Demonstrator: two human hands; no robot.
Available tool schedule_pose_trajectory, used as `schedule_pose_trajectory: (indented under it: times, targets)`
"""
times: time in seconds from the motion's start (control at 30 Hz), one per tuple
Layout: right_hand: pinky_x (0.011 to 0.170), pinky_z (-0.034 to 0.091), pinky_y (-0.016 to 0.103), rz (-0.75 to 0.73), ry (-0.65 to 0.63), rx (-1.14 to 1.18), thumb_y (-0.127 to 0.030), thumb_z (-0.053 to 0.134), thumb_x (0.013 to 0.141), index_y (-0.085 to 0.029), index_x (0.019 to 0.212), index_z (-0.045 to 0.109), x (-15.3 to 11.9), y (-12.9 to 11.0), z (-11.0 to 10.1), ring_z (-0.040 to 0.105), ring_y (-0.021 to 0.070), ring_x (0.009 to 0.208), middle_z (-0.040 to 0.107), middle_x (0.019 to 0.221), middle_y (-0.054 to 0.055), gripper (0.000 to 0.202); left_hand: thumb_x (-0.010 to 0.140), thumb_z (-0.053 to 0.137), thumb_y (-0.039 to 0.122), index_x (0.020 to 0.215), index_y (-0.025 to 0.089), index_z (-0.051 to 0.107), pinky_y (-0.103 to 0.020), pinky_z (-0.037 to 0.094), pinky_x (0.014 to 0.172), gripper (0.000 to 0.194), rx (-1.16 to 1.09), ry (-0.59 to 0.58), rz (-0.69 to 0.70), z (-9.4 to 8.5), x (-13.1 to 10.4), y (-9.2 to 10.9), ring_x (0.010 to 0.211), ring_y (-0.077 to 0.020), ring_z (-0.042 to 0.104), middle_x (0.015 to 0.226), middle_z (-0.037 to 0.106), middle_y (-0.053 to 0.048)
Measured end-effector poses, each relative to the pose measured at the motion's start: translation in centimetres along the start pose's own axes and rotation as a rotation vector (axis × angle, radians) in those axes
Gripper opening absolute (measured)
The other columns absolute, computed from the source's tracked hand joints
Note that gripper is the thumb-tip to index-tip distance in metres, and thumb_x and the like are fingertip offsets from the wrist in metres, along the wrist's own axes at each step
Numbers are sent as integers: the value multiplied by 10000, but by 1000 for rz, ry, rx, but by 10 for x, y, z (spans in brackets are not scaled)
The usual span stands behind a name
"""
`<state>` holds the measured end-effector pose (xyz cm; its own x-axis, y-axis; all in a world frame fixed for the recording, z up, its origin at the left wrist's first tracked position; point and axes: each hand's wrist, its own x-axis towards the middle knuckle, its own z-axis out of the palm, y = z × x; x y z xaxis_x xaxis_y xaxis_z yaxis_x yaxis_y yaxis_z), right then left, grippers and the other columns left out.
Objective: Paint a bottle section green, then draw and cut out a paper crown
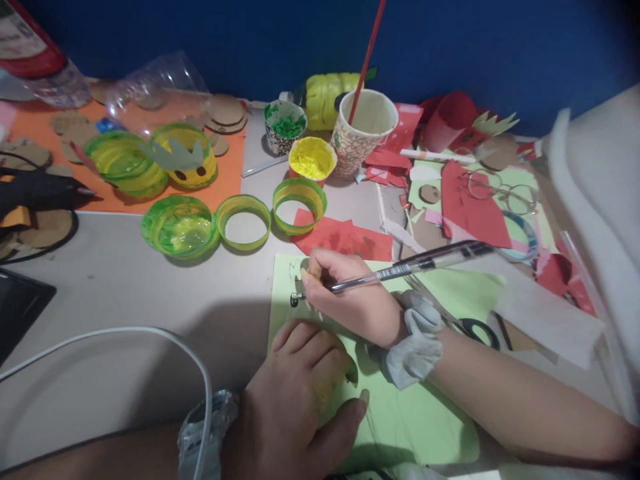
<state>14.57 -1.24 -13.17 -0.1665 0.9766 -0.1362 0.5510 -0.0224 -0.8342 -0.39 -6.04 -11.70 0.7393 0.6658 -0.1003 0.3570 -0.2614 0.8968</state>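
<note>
No text is readable: the pen (400, 269) and bottle label (21, 39) blur.

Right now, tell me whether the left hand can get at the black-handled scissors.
Probably not directly: the right forearm and grey scrunchie lie between the left hand and the black-handled scissors; it would likely need to reach over.

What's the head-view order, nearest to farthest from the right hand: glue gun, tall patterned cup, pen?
1. Pen: held in the right hand.
2. Tall patterned cup: beyond the hand, toward the back.
3. Glue gun: at the left edge.
</note>
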Motion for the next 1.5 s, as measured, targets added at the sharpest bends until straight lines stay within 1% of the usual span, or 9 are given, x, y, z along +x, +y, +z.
schedule_pose_trajectory:
  times: [0.1, 0.3, 0.43, 0.57, 0.73, 0.93, 1.07, 1.23, 1.5]
  targets:
    - [486, 302, 204, -28, -6, -16, -177, 519, 785, -202, 634, 381, 0, 0, 0, 379, 77, 510, 404, 557, -71, 207, 801, 596, 204, 829, 169, 537, -391, 407, 900, 75, 1, -14, -8, 0, -1, 2, 927, -205, 505, 923, 596, -26]
    - [486, 305, 200, -20, -9, 10, -197, 519, 799, -204, 633, 377, 0, -1, 0, 381, 75, 509, 393, 556, -73, 219, 818, 595, 223, 846, 175, 538, -376, 387, 912, 80, -1, -31, -22, 2, -2, -1, 955, -199, 490, 947, 588, -20]
    - [488, 309, 198, -9, -2, 27, -188, 518, 798, -203, 631, 376, 1, -1, 0, 387, 73, 510, 399, 552, -75, 220, 807, 601, 228, 833, 183, 529, -382, 386, 901, 88, -14, 1, -12, 2, -1, -3, 929, -199, 490, 914, 579, -13]
    - [484, 301, 198, -31, -11, 13, -179, 523, 794, -201, 633, 375, 0, -1, -1, 387, 71, 513, 402, 555, -75, 221, 791, 615, 217, 825, 172, 537, -396, 385, 917, 96, -5, -30, -36, 0, -1, -1, 952, -213, 495, 936, 587, -30]
    - [489, 292, 197, -58, 0, 30, -182, 520, 807, -201, 644, 369, 0, 0, -2, 362, 71, 524, 372, 566, -75, 222, 808, 604, 211, 831, 188, 516, -367, 381, 898, 95, 10, -14, -11, 1, -4, 0, 933, -195, 495, 925, 586, -11]
    - [499, 298, 191, -71, 2, 86, -159, 512, 809, -200, 648, 354, -1, -1, -3, 357, 67, 531, 365, 570, -78, 229, 819, 597, 215, 864, 203, 506, -368, 378, 889, 102, 38, -15, -2, 3, -4, -2, 952, -207, 491, 953, 583, -16]
    - [496, 300, 186, -95, -33, 94, -157, 509, 814, -200, 654, 349, -1, -1, -5, 359, 65, 535, 378, 578, -77, 230, 808, 605, 209, 872, 202, 507, -367, 379, 880, 117, 42, -42, -9, 3, -4, -3, 956, -211, 483, 963, 582, -18]
    - [491, 298, 182, -105, -8, 93, -158, 515, 809, -199, 654, 346, 0, 0, -4, 353, 64, 535, 371, 580, -78, 232, 811, 617, 208, 868, 205, 494, -350, 364, 882, 136, 41, -4, 8, 5, -6, -5, 956, -197, 475, 971, 576, -5]
    - [492, 299, 181, -109, -14, 98, -147, 509, 811, -198, 655, 348, 0, 0, -4, 347, 63, 538, 363, 580, -78, 230, 811, 617, 203, 875, 209, 495, -337, 359, 878, 138, 32, 10, 16, 5, -3, -5, 947, -189, 469, 948, 566, 2]
